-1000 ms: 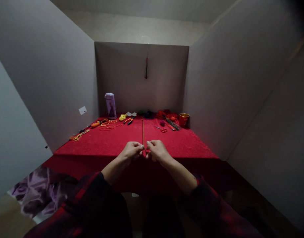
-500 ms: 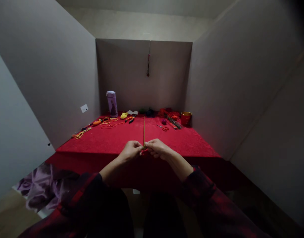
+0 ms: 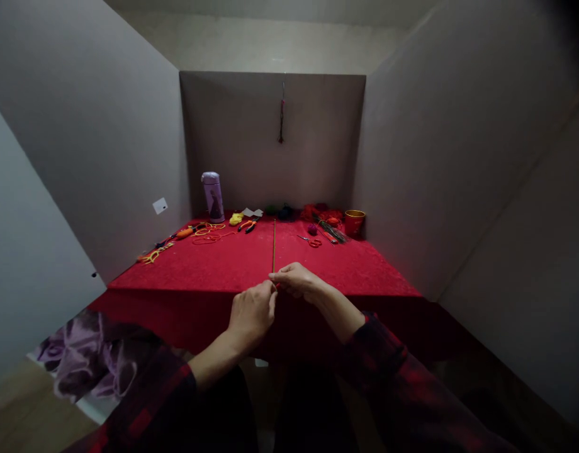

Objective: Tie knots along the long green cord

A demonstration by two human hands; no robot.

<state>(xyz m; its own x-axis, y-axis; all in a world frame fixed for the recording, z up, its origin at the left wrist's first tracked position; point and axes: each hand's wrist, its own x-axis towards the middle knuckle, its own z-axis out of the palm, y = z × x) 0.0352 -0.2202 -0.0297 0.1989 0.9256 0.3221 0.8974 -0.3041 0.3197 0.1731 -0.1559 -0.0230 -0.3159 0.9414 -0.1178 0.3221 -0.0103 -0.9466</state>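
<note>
A thin olive-green cord (image 3: 274, 248) runs taut along the middle of the red-covered table, from its far part to my hands at the front edge. My right hand (image 3: 294, 279) pinches its near end between thumb and forefinger, the other fingers curled under. Just left of and below it, my left hand (image 3: 252, 311) is closed with its back upward, at the cord's near end; its fingertips are mostly hidden. A small bit of red shows between the two hands.
Red-handled scissors (image 3: 313, 242), a purple yarn ball (image 3: 312, 229) and a red cup (image 3: 354, 221) are on the right. Orange-handled pliers (image 3: 247, 226), yellow yarn (image 3: 236, 219), orange cords (image 3: 209, 236) and a purple bottle (image 3: 213, 198) stand or lie left. Grey panels (image 3: 270, 157) enclose the table.
My left hand has drawn down toward me and turned, its back now upward. My right hand has shifted slightly left and keeps its pinch at the cord.
</note>
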